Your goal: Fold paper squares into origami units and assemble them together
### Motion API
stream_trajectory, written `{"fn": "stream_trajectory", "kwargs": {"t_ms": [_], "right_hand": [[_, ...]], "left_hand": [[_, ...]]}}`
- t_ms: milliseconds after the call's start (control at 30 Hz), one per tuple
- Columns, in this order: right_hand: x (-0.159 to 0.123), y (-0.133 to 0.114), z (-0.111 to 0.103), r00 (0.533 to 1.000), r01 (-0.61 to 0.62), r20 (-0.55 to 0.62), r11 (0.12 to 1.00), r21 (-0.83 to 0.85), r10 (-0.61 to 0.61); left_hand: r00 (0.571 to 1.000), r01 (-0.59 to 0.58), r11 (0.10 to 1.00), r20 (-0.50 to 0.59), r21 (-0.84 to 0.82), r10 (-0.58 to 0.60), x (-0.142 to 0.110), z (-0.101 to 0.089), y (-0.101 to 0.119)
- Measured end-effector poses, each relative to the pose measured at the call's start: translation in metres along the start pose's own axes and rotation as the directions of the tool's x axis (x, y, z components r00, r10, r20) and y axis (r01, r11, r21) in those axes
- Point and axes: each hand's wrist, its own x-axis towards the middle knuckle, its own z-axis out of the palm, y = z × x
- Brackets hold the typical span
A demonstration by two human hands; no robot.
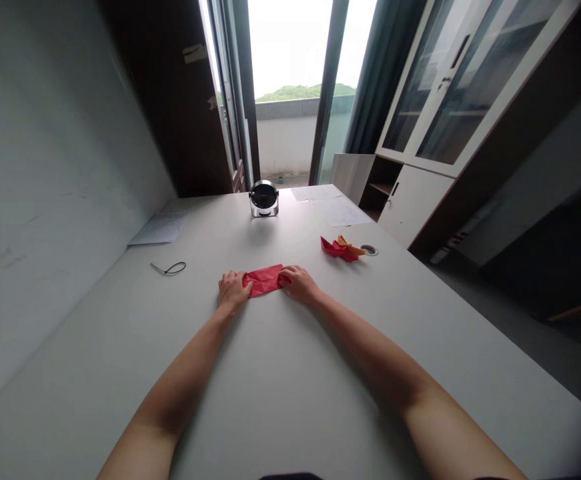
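A creased sheet of red paper, folded to a rectangle, lies on the white table between my hands. At its left end, my left hand is closed on the edge, thumb along the near side. My right hand grips the opposite end, with its fingers curled over the paper. Both hands rest low against the tabletop and hide the paper's two ends. Farther right sit folded red and orange paper pieces, touched by neither hand.
A roll of tape lies beside the folded pieces. At the back stands a round black device on a metal stand. A looped black cable tie and white papers are on the left. More sheets lie at the far right edge.
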Motion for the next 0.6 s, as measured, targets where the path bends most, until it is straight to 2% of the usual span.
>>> {"fn": "stream_trajectory", "kwargs": {"t_ms": [100, 233, 300, 367, 467, 600], "right_hand": [[0.000, 0.001, -0.001, 0.999, -0.032, -0.008, 0.999, 0.007, 0.032], [0.001, 0.003, -0.001, 0.997, -0.074, -0.033, 0.996, 0.055, 0.076], [0.002, 0.005, 0.000, 0.991, -0.110, -0.059, 0.986, 0.125, 0.118], [0.004, 0.008, 0.000, 0.980, -0.145, -0.093, 0.953, 0.265, 0.174], [0.007, 0.011, -0.001, 0.951, -0.188, -0.108, 0.820, 0.541, 0.290], [0.009, 0.011, -0.005, 0.907, -0.267, -0.007, 0.586, 0.765, 0.422]], "left_hand": [[0.998, -0.057, 0.993, -0.006, -0.105, 0.057, 0.000, 0.000, 0.000], [0.994, -0.099, 0.950, -0.071, -0.296, 0.081, 0.000, -0.003, 0.003], [0.993, -0.093, 0.932, -0.103, -0.352, 0.060, 0.000, -0.007, 0.007], [0.991, -0.096, 0.915, -0.122, -0.393, 0.052, -0.001, -0.010, 0.010], [0.990, -0.117, 0.885, -0.129, -0.451, 0.065, -0.002, -0.014, 0.013], [0.986, -0.131, 0.867, -0.155, -0.480, 0.063, -0.002, -0.015, 0.013]]}}
